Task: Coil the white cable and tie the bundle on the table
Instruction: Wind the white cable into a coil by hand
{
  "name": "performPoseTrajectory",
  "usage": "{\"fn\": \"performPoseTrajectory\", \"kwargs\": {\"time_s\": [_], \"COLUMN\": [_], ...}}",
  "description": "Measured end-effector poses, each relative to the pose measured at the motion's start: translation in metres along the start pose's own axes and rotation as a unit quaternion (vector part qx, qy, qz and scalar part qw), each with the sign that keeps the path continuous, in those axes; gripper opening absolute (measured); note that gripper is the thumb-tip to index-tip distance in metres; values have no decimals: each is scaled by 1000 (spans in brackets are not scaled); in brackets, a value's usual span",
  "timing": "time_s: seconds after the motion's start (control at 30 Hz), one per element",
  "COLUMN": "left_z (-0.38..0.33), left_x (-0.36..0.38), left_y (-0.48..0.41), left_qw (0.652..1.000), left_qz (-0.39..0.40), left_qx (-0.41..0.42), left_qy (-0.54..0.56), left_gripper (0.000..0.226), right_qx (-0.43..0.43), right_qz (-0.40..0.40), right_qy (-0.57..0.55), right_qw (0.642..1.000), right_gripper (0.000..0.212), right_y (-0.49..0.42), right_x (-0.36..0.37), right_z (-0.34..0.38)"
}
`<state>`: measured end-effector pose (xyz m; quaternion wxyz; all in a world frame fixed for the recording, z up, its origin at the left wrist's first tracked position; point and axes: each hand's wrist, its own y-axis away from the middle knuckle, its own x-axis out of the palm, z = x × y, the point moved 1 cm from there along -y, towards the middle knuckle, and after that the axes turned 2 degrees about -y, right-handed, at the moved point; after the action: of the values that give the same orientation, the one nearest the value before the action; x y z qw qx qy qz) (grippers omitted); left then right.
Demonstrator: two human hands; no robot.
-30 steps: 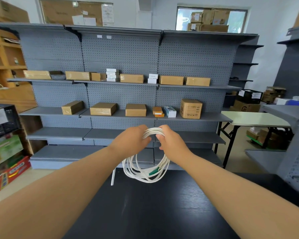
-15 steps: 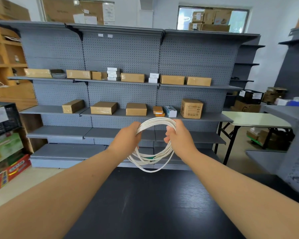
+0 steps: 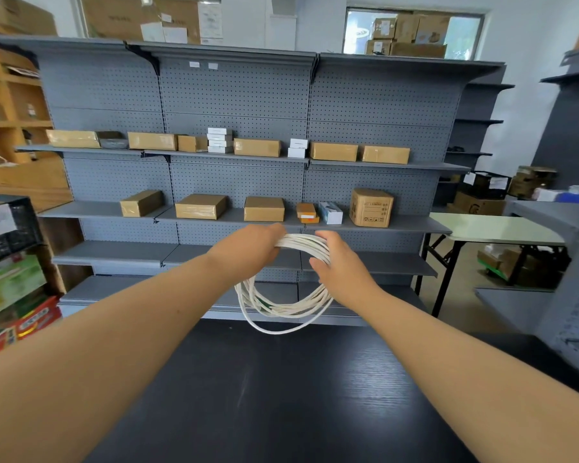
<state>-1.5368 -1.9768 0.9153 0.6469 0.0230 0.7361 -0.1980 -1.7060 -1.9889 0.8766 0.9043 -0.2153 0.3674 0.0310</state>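
Note:
The white cable (image 3: 281,309) hangs as a round coil of several loops in the air above the far edge of the black table (image 3: 281,396). My left hand (image 3: 248,252) grips the top left of the coil. My right hand (image 3: 338,265) holds the coil's upper right side, fingers wrapped over the strands. A small green piece shows among the lower loops. One outer loop sags lower than the others.
Grey pegboard shelving (image 3: 241,101) with cardboard boxes (image 3: 370,207) stands behind the table. A pale folding table (image 3: 495,227) is at the right, another grey shelf unit (image 3: 565,262) at the far right, and colourful cartons (image 3: 10,295) at the left.
The coil was lifted from near the table, and the hands moved apart along its top. Since half a second ago the right hand has slid down the right side of the coil.

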Motion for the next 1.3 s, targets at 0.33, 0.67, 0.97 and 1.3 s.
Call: {"fn": "performPoseTrajectory", "kwargs": {"time_s": [0.33, 0.67, 0.97, 1.3], "left_z": [10, 4, 1, 0], "left_x": [3, 28, 37, 25], "left_y": [3, 6, 5, 11], "left_qw": [996, 944, 948, 968], "left_qz": [-14, -107, -142, -230], "left_qx": [-36, -118, -115, -70], "left_qy": [76, 289, 261, 73], "left_gripper": [7, 17, 19, 85], "right_qx": [69, 117, 98, 106], "right_qz": [-3, -39, -34, -35], "right_qy": [-187, -273, -212, -188], "right_qw": [980, 954, 972, 976], "right_gripper": [9, 9, 7, 11], "right_y": [2, 2, 2, -4], "right_x": [4, 5, -1, -10], "right_z": [1, -4, -2, -3]}}
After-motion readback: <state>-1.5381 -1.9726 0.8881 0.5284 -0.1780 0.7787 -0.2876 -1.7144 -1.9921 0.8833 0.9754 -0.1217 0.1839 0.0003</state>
